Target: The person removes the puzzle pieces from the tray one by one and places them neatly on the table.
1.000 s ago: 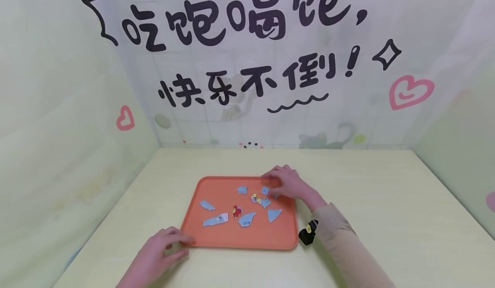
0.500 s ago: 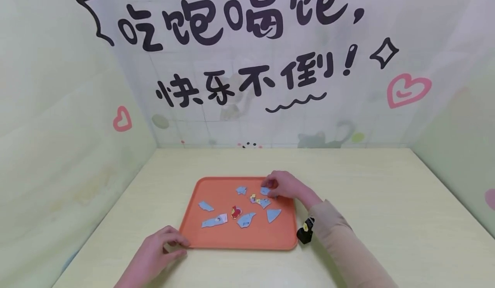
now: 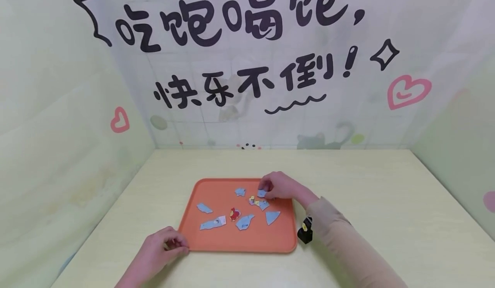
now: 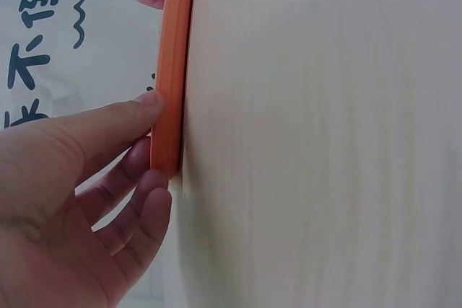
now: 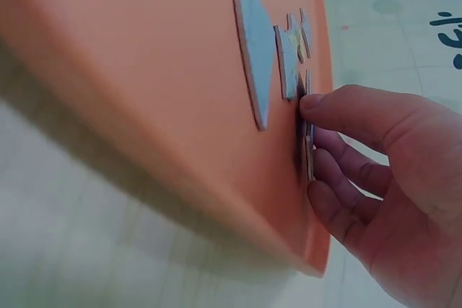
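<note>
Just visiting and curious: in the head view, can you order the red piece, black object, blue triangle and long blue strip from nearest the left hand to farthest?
1. Long blue strip: left side of the tray.
2. Red piece: near tray's middle.
3. Blue triangle: tray's right side.
4. Black object: on the table, right of the tray.

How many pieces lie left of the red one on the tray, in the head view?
2: a small blue piece farther back, and a long blue piece nearer the front; neither is hidden.
</note>
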`<control>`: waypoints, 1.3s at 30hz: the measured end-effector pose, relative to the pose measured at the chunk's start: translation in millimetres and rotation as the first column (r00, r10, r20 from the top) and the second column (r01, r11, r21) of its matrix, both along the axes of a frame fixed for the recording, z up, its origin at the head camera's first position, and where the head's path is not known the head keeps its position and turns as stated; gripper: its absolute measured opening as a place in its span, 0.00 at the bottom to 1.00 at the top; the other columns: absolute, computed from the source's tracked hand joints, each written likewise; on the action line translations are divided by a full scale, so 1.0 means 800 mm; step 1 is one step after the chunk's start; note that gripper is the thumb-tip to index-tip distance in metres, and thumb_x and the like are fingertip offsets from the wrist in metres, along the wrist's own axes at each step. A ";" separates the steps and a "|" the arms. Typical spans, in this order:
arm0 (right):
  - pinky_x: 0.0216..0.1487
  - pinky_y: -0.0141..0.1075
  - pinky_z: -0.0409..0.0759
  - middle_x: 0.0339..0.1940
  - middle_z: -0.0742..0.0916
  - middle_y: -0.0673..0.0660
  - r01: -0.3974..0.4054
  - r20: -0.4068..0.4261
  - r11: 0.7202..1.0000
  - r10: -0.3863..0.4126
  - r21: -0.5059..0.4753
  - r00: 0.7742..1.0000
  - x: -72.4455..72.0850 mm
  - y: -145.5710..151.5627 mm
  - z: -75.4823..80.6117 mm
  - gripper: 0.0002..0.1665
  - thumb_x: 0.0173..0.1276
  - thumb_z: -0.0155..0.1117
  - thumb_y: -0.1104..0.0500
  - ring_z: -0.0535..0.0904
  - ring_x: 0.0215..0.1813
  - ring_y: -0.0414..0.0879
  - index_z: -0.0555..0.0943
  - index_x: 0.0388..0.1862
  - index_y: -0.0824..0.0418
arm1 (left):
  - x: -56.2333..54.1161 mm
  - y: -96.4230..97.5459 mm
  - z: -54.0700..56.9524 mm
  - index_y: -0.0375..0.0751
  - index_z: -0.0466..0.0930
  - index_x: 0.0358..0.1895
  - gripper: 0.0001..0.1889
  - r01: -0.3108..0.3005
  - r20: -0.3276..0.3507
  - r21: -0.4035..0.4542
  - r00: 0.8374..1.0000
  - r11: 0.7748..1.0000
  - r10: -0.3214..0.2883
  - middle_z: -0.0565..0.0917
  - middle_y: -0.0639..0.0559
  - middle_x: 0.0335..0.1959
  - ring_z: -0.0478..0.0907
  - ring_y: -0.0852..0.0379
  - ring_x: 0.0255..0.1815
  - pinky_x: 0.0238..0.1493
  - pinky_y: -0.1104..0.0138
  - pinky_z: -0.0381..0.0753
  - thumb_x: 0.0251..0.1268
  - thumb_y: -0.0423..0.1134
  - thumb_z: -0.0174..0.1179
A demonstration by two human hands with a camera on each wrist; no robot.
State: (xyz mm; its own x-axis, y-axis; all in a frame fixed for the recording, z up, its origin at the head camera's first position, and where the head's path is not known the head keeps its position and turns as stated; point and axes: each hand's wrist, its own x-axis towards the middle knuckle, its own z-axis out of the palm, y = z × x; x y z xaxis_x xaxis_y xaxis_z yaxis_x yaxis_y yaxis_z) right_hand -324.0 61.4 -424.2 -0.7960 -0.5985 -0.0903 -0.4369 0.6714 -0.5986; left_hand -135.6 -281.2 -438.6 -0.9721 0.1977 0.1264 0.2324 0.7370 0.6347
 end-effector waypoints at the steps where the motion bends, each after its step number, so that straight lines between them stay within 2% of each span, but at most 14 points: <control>1: 0.38 0.32 0.78 0.35 0.84 0.49 -0.008 0.000 1.000 0.008 -0.001 1.000 0.000 -0.002 0.000 0.10 0.63 0.71 0.61 0.76 0.36 0.42 0.85 0.45 0.56 | 0.000 -0.001 -0.001 0.54 0.84 0.29 0.05 0.002 -0.002 0.001 1.000 1.000 -0.002 0.78 0.62 0.30 0.73 0.73 0.30 0.33 0.74 0.77 0.56 0.39 0.71; 10: 0.44 0.32 0.79 0.38 0.86 0.50 -0.048 0.050 0.997 0.051 -0.063 0.997 -0.001 -0.016 0.007 0.14 0.64 0.70 0.62 0.77 0.39 0.43 0.86 0.50 0.57 | -0.002 -0.002 -0.002 0.56 0.85 0.30 0.04 -0.021 0.037 0.009 0.999 1.000 0.020 0.78 0.60 0.31 0.72 0.73 0.30 0.33 0.75 0.75 0.55 0.42 0.72; 13: 0.45 0.32 0.79 0.39 0.86 0.50 -0.058 0.037 0.996 0.061 -0.067 0.997 0.001 -0.019 0.008 0.15 0.65 0.69 0.62 0.77 0.40 0.43 0.85 0.50 0.57 | -0.003 -0.001 -0.002 0.57 0.86 0.30 0.04 -0.016 0.034 0.011 0.999 1.000 0.016 0.77 0.59 0.31 0.72 0.72 0.31 0.34 0.75 0.74 0.54 0.42 0.72; 15: 0.46 0.32 0.79 0.41 0.85 0.50 -0.061 0.028 0.996 0.063 -0.064 0.998 0.002 -0.021 0.009 0.15 0.65 0.69 0.61 0.77 0.42 0.43 0.85 0.50 0.57 | -0.003 -0.001 -0.001 0.57 0.86 0.31 0.06 -0.038 0.040 0.006 0.999 0.999 0.037 0.76 0.57 0.33 0.71 0.70 0.31 0.35 0.75 0.73 0.53 0.42 0.74; 19: 0.48 0.35 0.79 0.43 0.84 0.52 -0.052 0.017 0.996 0.054 -0.070 0.998 0.005 -0.021 0.011 0.15 0.65 0.69 0.61 0.76 0.44 0.44 0.84 0.51 0.56 | -0.004 -0.001 -0.002 0.54 0.86 0.38 0.13 -0.126 0.083 -0.002 0.989 0.992 0.126 0.74 0.51 0.39 0.69 0.65 0.34 0.37 0.74 0.72 0.48 0.43 0.76; 22: 0.49 0.36 0.80 0.44 0.84 0.52 -0.042 0.021 0.996 0.044 -0.084 0.999 0.006 -0.020 0.010 0.17 0.64 0.70 0.61 0.77 0.44 0.44 0.84 0.53 0.56 | -0.006 -0.002 -0.002 0.48 0.83 0.50 0.24 -0.179 0.114 0.006 0.977 0.984 0.177 0.74 0.48 0.44 0.72 0.62 0.36 0.37 0.73 0.74 0.46 0.43 0.78; 25: 0.49 0.35 0.81 0.43 0.84 0.51 -0.038 0.018 0.995 0.040 -0.092 0.999 0.006 -0.019 0.009 0.17 0.64 0.70 0.60 0.77 0.44 0.44 0.84 0.53 0.55 | -0.007 -0.003 -0.001 0.43 0.78 0.60 0.33 -0.187 0.125 0.012 0.975 0.982 0.185 0.75 0.46 0.46 0.73 0.62 0.36 0.36 0.73 0.75 0.46 0.42 0.78; 28: 0.48 0.34 0.81 0.42 0.85 0.50 -0.039 0.010 0.995 0.040 -0.092 0.999 0.005 -0.018 0.010 0.17 0.65 0.70 0.58 0.78 0.44 0.43 0.84 0.53 0.54 | -0.010 -0.002 0.000 0.39 0.74 0.66 0.39 -0.178 0.126 0.009 0.976 0.984 0.175 0.75 0.45 0.47 0.73 0.64 0.35 0.35 0.74 0.76 0.46 0.41 0.78; 34: 0.48 0.34 0.81 0.44 0.85 0.50 -0.031 -0.003 0.994 0.030 -0.109 1.000 0.006 -0.014 0.018 0.19 0.64 0.71 0.57 0.79 0.45 0.44 0.84 0.55 0.53 | -0.011 -0.003 -0.003 0.38 0.71 0.69 0.41 -0.183 0.153 -0.016 0.971 0.983 0.183 0.74 0.45 0.49 0.72 0.63 0.35 0.36 0.75 0.75 0.47 0.41 0.77; 39: 0.49 0.33 0.80 0.44 0.85 0.49 -0.029 -0.068 0.993 0.021 -0.114 0.997 0.007 -0.006 0.020 0.19 0.64 0.70 0.58 0.78 0.44 0.42 0.84 0.55 0.52 | -0.011 -0.004 -0.004 0.39 0.69 0.70 0.43 -0.200 0.201 -0.008 0.960 0.980 0.197 0.76 0.47 0.49 0.71 0.63 0.36 0.38 0.74 0.75 0.47 0.43 0.77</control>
State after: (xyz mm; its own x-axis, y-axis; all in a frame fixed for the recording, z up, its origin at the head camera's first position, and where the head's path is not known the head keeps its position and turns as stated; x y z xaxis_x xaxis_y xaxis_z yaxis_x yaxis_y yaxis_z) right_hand -318.7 56.3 -407.8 -0.7828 -0.6214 0.0331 -0.4942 0.5885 -0.6398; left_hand -144.3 -284.5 -441.8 -0.9973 -0.0022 -0.0730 -0.0502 0.7474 0.6625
